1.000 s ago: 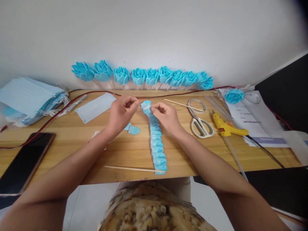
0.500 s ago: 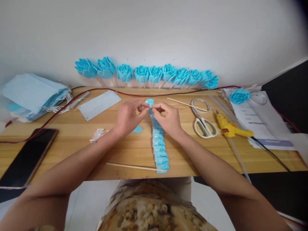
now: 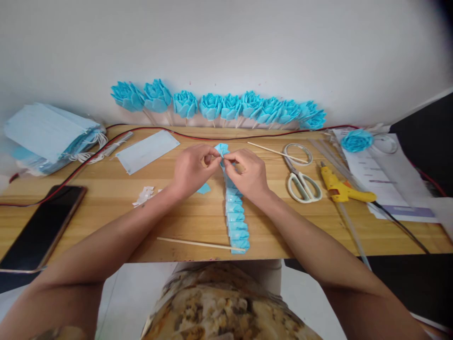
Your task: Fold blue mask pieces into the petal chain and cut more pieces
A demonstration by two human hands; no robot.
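My left hand (image 3: pixel 194 166) and my right hand (image 3: pixel 247 171) meet at the far end of a row of pleated blue fabric (image 3: pixel 236 217). Thumbs and forefingers of both are closed in a pinch on a small folded blue fabric piece (image 3: pixel 222 148). Whether this piece is joined to the row is hidden by my fingers. A loose pointed blue scrap (image 3: pixel 204 188) lies below my left hand. One thin wooden stick (image 3: pixel 198 243) crosses the row's near end. Beyond my right hand are another stick (image 3: pixel 265 148) and white-handled scissors (image 3: pixel 302 182).
Several blue fabric roses (image 3: pixel 186 105) lean on the back wall. A stack of face masks (image 3: pixel 49 134), a single flat mask (image 3: pixel 147 152), white scraps (image 3: pixel 144 196) and a phone (image 3: pixel 42 226) lie left. Rightward are a yellow glue gun (image 3: pixel 345 188), papers (image 3: pixel 375 170) and another rose (image 3: pixel 357 140).
The view has shifted slightly. Both hands keep their pinch on the blue piece at nearly the same spot, with only small finger movement.
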